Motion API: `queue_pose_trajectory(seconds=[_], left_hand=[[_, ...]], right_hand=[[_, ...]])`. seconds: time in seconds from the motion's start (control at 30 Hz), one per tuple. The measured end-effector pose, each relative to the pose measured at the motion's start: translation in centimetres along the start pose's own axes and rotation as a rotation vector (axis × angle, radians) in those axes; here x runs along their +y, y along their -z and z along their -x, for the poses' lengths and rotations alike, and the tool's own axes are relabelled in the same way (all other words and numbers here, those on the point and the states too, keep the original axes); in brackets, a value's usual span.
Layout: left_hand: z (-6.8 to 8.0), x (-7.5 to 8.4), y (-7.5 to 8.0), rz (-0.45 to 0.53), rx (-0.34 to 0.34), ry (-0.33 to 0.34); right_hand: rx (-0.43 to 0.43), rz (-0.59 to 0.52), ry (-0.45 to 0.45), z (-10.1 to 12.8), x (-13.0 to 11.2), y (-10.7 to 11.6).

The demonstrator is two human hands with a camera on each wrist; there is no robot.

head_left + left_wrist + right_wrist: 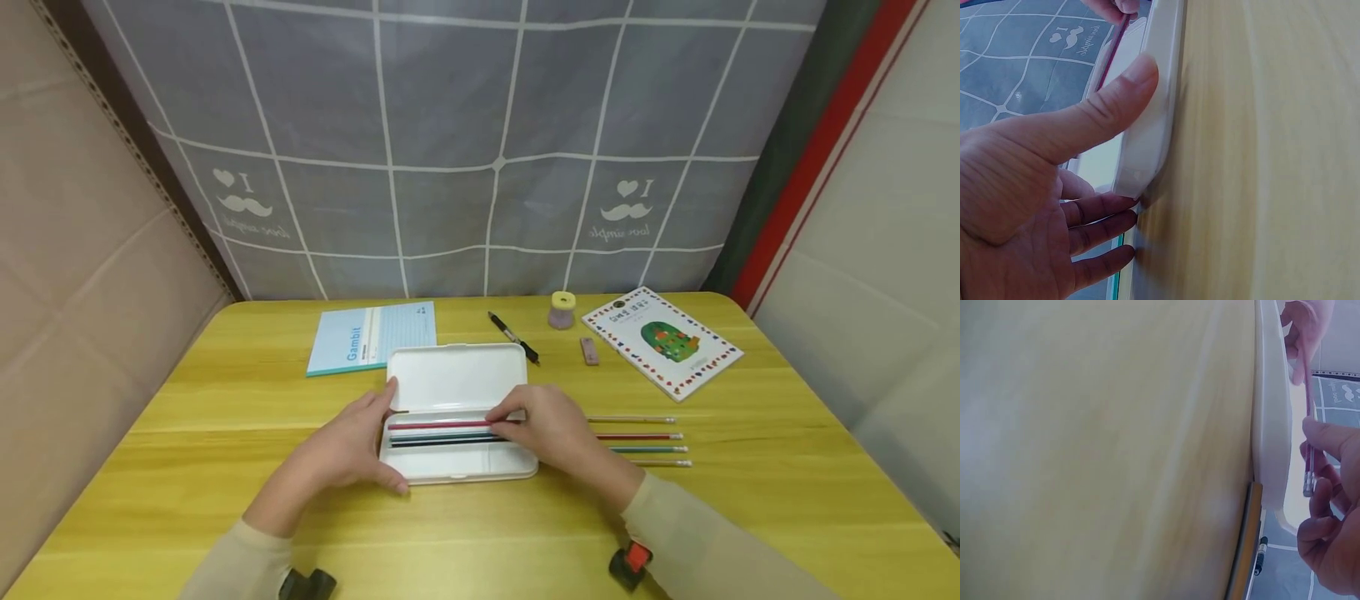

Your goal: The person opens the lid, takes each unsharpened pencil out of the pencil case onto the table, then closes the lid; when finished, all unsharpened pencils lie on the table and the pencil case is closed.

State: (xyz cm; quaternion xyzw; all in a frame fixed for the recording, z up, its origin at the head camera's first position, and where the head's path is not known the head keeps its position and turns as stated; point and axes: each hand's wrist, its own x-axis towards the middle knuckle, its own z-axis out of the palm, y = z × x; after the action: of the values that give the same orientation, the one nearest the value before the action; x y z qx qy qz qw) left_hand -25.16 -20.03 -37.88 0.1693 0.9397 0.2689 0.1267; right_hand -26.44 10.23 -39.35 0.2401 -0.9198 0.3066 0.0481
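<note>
A white pencil case (pixel 457 379) lies open in the middle of the yellow table (pixel 225 400), lid folded back. Red, green and black pencils lie in its tray. My left hand (pixel 384 440) grips the case's left end, thumb on the front wall and fingers at the back; the left wrist view shows the thumb (pixel 1138 75) pressed on the case (pixel 1157 125). My right hand (pixel 510 417) pinches the red pencil (pixel 442 425) near its right end, over the tray. The right wrist view shows that pencil (pixel 1309 425) between thumb and fingers of my right hand (pixel 1314 465), beside the case's wall (pixel 1269 425).
Several loose pencils (pixel 645 436) lie side by side right of the case. Behind it are a blue notebook (pixel 372 336), a black pen (pixel 513 337), a yellow-topped sharpener (pixel 562 309), a small eraser (pixel 590 351) and a picture book (pixel 663 340). A grey checked curtain hangs behind.
</note>
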Motion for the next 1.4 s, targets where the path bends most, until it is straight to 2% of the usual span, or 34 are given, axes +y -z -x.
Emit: queue_pose_trajectory(seconds=[0.17, 0.43, 0.63, 0.83, 1.2, 1.4], left_hand=[[0.0, 0.0, 0.0, 0.002, 0.000, 0.006], [0.0, 0.0, 0.0, 0.002, 0.004, -0.002], [0.0, 0.0, 0.0, -0.003, 0.000, 0.008], [0.0, 0.0, 0.0, -0.010, 0.002, 0.012], [-0.1, -0.1, 0.0, -0.006, -0.001, 0.006], [0.0, 0.0, 0.0, -0.010, -0.003, 0.009]], right_hand=[[0.002, -0.065, 0.038, 0.1, 0.3, 0.4], [-0.021, -0.131, 0.011, 0.7, 1.9, 1.6], [0.011, -0.135, 0.018, 1.3, 3.5, 2.6], [0.053, -0.090, 0.008, 2.2, 5.0, 4.0], [0.083, 0.048, -0.149, 4.1, 8.8, 7.9], [0.072, 0.061, -0.223, 4.8, 10.7, 9.3]])
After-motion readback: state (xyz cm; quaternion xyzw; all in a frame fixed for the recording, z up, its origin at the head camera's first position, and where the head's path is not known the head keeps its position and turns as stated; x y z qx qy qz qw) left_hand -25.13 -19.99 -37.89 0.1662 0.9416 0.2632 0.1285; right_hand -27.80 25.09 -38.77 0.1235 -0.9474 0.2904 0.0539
